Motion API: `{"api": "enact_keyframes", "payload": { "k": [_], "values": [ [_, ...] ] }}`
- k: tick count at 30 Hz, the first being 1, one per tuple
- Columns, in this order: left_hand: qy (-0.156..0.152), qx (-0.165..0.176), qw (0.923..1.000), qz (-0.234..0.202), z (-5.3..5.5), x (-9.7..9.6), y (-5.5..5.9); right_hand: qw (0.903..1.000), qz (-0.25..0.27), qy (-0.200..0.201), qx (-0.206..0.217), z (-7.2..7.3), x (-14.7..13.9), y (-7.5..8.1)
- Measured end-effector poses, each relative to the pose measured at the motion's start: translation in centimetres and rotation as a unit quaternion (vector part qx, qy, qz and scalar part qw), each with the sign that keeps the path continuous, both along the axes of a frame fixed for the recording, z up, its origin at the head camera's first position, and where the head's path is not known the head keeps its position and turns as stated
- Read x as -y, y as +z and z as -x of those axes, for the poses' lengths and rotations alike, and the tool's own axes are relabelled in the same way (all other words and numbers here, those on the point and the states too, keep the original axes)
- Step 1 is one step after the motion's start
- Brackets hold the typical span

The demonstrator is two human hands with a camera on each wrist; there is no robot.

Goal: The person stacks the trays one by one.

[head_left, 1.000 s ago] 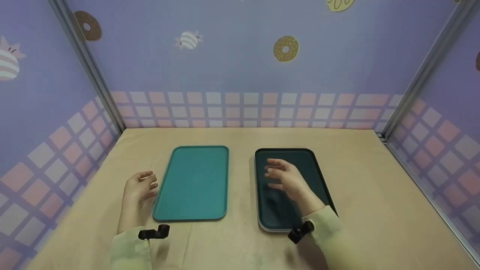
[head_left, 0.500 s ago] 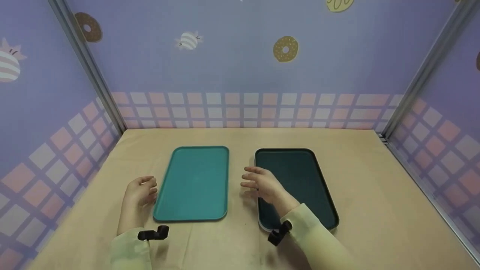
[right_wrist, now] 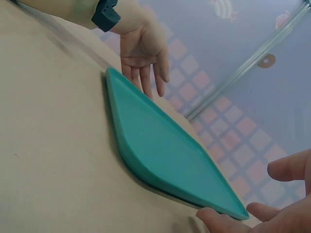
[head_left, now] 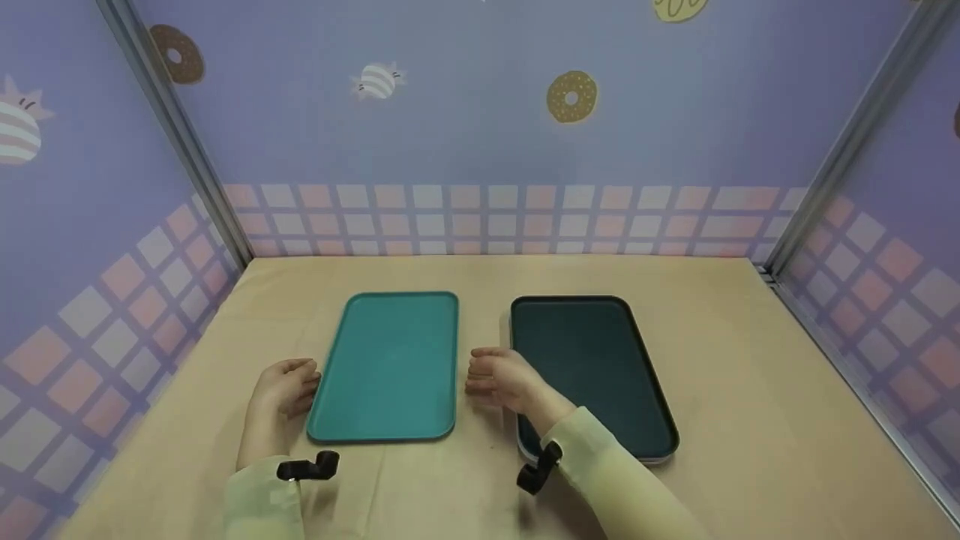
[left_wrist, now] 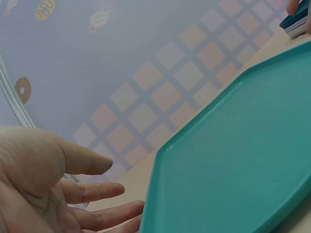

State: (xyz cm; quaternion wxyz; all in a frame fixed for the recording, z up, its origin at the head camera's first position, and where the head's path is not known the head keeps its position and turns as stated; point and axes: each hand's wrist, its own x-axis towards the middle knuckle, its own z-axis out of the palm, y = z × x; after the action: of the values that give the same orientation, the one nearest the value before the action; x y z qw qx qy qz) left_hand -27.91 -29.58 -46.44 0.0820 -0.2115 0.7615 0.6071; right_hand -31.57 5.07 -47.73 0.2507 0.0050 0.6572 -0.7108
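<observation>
A teal tray (head_left: 386, 367) lies flat on the table between the two hands. My left hand (head_left: 281, 390) is at its left edge, fingers loosely extended; in the left wrist view the fingertips of the left hand (left_wrist: 92, 194) reach the tray's rim, though firm contact is hard to tell. My right hand (head_left: 506, 379) hovers just off the tray's right edge with its fingers pointing at it. In the right wrist view the right hand's fingers (right_wrist: 221, 221) appear close to the teal rim. Neither hand grips anything.
A dark green tray (head_left: 592, 360) lies under the right forearm, on top of pale trays (left_wrist: 297, 30) whose edges show in the left wrist view. Patterned walls (head_left: 480, 135) enclose the back and sides of the beige table (head_left: 465, 487).
My right hand has moved left from above the dark green tray to the right side of the teal tray. My left hand has lowered slightly and come nearer its left edge.
</observation>
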Motion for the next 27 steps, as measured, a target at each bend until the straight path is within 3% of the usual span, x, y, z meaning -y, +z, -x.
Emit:
{"api": "enact_keyframes", "payload": {
  "k": [12,22,27],
  "values": [
    [-0.014,-0.003,0.9999,-0.002,0.0,0.2,-0.4,0.9995,0.01,-0.005,0.03,-0.1,1.2,-0.8],
    [-0.016,0.003,0.9998,0.007,-0.5,0.3,-0.4,0.9996,0.0,0.004,0.026,0.1,1.1,-0.8],
    [-0.009,0.003,0.9999,-0.011,-0.8,0.4,-0.3,0.9998,-0.007,0.001,0.016,0.3,0.8,-0.7]
  ]
}}
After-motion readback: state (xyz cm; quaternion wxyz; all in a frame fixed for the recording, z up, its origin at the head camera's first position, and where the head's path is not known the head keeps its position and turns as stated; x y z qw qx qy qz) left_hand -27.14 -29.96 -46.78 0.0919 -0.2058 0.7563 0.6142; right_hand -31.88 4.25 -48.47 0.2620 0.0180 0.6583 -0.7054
